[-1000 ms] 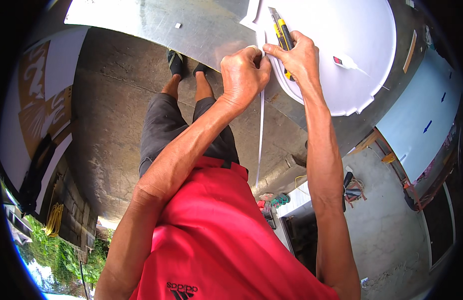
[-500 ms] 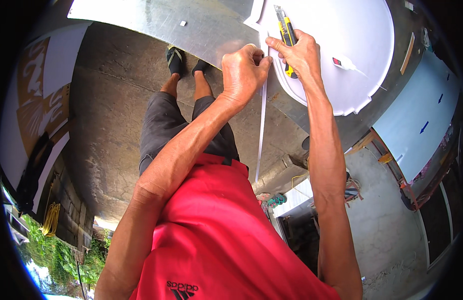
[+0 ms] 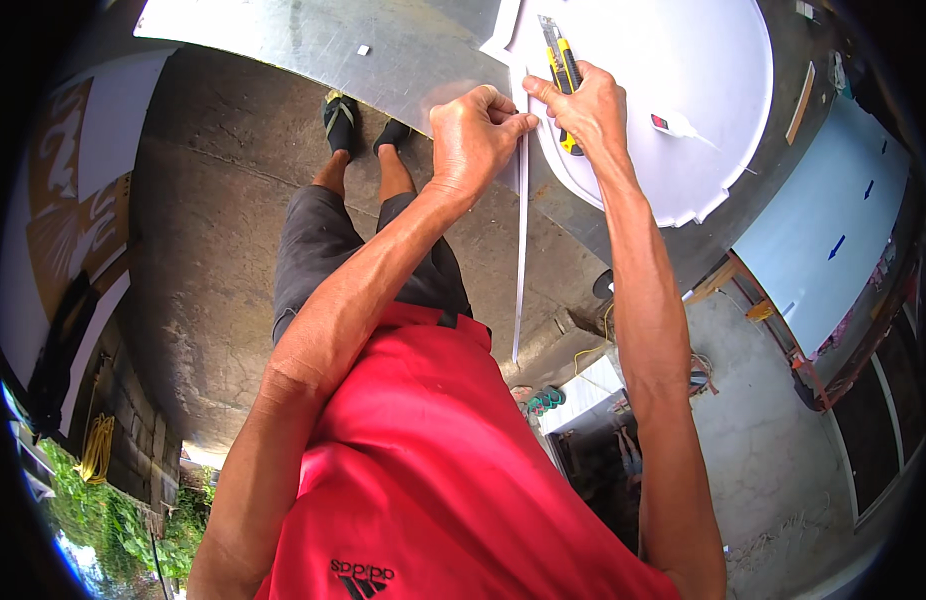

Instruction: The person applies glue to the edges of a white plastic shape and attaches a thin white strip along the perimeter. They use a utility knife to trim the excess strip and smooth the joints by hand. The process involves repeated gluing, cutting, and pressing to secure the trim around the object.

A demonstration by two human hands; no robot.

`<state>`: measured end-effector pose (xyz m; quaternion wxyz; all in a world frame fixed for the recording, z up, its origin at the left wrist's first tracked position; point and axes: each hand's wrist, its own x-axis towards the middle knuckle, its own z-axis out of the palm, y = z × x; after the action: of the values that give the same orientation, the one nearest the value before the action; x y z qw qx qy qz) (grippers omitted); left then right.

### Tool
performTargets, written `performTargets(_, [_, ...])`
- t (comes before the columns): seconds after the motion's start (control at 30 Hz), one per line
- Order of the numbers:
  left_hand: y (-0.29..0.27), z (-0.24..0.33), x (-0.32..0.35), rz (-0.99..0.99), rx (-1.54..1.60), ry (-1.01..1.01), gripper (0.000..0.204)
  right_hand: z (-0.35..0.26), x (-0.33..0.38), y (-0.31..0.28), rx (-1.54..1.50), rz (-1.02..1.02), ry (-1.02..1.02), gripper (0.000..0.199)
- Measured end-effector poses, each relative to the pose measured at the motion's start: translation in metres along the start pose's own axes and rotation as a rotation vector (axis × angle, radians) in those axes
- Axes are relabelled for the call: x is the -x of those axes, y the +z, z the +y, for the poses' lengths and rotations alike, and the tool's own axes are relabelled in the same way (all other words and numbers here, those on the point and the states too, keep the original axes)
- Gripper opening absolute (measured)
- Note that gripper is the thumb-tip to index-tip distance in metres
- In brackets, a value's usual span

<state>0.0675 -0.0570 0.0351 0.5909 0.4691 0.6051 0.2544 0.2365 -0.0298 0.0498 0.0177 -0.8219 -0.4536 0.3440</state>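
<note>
My right hand [image 3: 583,108] grips a yellow and black utility knife [image 3: 560,60], its blade end lying on a large white rounded panel [image 3: 673,100]. My left hand [image 3: 475,135] pinches the top of a thin white strip [image 3: 521,260] that hangs down from the panel's left edge. The two hands are close together at that edge. The panel lies on a shiny metal sheet [image 3: 383,55].
My two feet [image 3: 363,125] in dark sandals stand on the concrete floor [image 3: 203,250] beside the metal sheet. A pale blue board [image 3: 833,230] with dark arrows lies at the right. Printed boards [image 3: 73,200] lean at the left.
Both hands have shifted slightly along the panel's edge, and the hanging white strip has grown a little longer.
</note>
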Motion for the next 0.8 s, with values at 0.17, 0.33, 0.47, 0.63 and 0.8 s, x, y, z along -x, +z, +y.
performTargets(0.17, [-0.006,0.007,-0.004,-0.047,-0.016,-0.068,0.026,0.001,-0.002,0.003,0.115,0.033,-0.038,0.052])
performTargets(0.33, [-0.003,0.000,-0.009,-0.071,0.017,-0.086,0.026,0.002,-0.002,0.005,0.110,0.063,-0.070,0.053])
performTargets(0.47, [-0.007,0.002,-0.010,-0.100,0.040,-0.102,0.022,0.001,-0.002,0.003,0.093,0.042,-0.056,0.054])
performTargets(0.63, [-0.006,0.001,-0.011,-0.085,0.027,-0.104,0.019,0.003,-0.003,0.005,0.098,0.039,-0.070,0.056])
performTargets(0.8, [-0.001,0.006,-0.009,-0.040,0.037,-0.162,0.019,0.003,-0.003,0.004,0.111,0.028,-0.071,0.056])
